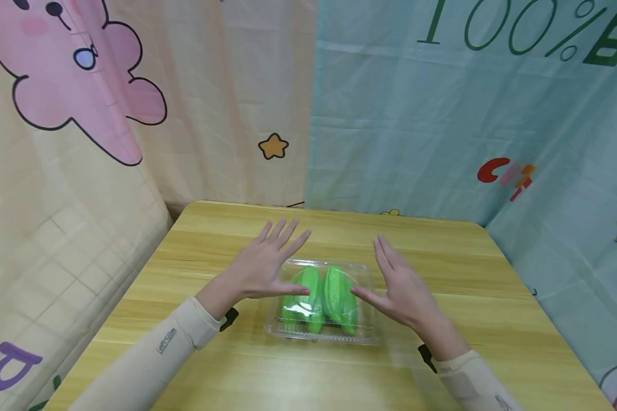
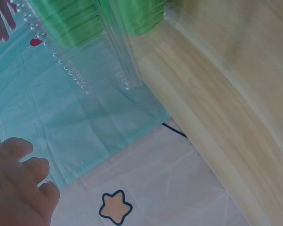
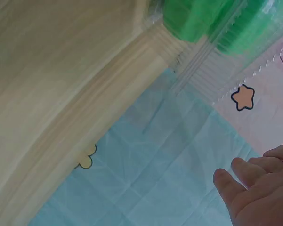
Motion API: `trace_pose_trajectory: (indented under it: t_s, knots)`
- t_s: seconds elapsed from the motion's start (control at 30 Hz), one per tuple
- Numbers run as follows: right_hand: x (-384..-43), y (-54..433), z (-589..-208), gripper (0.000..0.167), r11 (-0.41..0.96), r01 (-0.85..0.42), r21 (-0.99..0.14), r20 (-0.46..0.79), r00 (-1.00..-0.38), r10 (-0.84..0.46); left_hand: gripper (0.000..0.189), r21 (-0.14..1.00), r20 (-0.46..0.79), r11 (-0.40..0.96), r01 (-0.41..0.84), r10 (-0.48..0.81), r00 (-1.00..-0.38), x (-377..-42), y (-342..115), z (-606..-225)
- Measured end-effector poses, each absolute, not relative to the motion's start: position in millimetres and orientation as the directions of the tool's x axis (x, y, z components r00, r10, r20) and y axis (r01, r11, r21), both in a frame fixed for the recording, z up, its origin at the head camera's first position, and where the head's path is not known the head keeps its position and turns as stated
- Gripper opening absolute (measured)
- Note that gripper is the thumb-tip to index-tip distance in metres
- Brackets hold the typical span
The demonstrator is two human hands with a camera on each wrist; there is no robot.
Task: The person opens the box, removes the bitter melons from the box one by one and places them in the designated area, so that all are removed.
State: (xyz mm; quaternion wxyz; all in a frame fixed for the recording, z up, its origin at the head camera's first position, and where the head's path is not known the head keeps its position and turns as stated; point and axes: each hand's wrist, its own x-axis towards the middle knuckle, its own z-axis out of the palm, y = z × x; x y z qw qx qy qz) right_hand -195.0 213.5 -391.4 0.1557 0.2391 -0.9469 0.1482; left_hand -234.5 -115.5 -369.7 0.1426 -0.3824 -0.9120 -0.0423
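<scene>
A clear plastic clamshell box (image 1: 325, 338) lies on the table, its lid down over several long, ridged green pieces (image 1: 334, 294) that look like vegetables. My left hand (image 1: 257, 273) is at the box's left side, fingers spread and thumb reaching across its near-left part in the head view. On the opposite side, my right hand (image 1: 405, 292) has straight fingers, with its thumb pointing at the box's right edge. Neither hand holds anything. Both wrist views show the box's ridged wall (image 2: 125, 61) apart from the fingers at the frame edge.
The box stands about mid-width on a light wooden table (image 1: 226, 365) with rounded far corners. Printed curtains (image 1: 391, 125) hang behind it and along both sides. A dark band (image 1: 229, 319) sits at my left wrist, another (image 1: 427, 358) at my right.
</scene>
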Motion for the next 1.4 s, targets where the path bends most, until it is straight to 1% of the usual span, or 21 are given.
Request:
trace_pose_trajectory:
  t_s: [0.2,0.27,0.43,0.5,0.57,0.67,0.83,0.93,1.03,1.13,1.27,1.4]
  knots:
    - [-184,212,-399,0.106,0.833,-0.42,-0.361,0.273,-0.902,-0.336,0.119,0.114,0.258,0.722,0.682,0.642,-0.722,-227,-124,-381]
    - [-181,211,-403,0.107,0.829,-0.395,-0.397,0.241,-0.916,-0.321,0.121,0.197,0.234,0.726,0.659,0.618,-0.751,-224,-127,-387]
    - [-174,213,-414,0.113,0.816,-0.35,-0.459,0.169,-0.937,-0.307,0.125,0.407,0.155,0.723,0.559,0.548,-0.822,-214,-136,-404]
    - [-171,214,-419,0.116,0.812,-0.33,-0.482,0.138,-0.943,-0.302,0.126,0.473,0.119,0.718,0.51,0.522,-0.845,-210,-138,-408]
    - [-169,216,-423,0.119,0.804,-0.311,-0.507,0.11,-0.948,-0.298,0.129,0.532,0.077,0.712,0.459,0.499,-0.863,-206,-140,-411]
    - [-166,217,-429,0.126,0.785,-0.295,-0.545,0.073,-0.949,-0.306,0.134,0.585,0.015,0.7,0.41,0.496,-0.868,-201,-141,-415]
    - [-159,220,-437,0.14,0.773,-0.285,-0.568,0.012,-0.941,-0.338,0.145,0.602,-0.06,0.697,0.389,0.525,-0.849,-193,-142,-420]
    - [-156,221,-440,0.143,0.765,-0.282,-0.579,-0.019,-0.934,-0.358,0.152,0.602,-0.081,0.694,0.395,0.546,-0.834,-191,-143,-423]
    - [-156,221,-441,0.139,0.75,-0.274,-0.602,-0.034,-0.93,-0.366,0.155,0.595,-0.092,0.69,0.412,0.568,-0.818,-191,-144,-428]
    - [-157,220,-442,0.132,0.737,-0.268,-0.621,-0.031,-0.93,-0.365,0.153,0.575,-0.087,0.695,0.432,0.576,-0.813,-192,-145,-433]
    - [-160,218,-443,0.123,0.728,-0.242,-0.641,-0.05,-0.934,-0.355,0.145,0.573,-0.062,0.697,0.432,0.563,-0.824,-196,-144,-438]
    - [-164,217,-442,0.116,0.734,-0.179,-0.656,-0.089,-0.946,-0.31,0.131,0.623,-0.041,0.668,0.406,0.546,-0.837,-201,-142,-440]
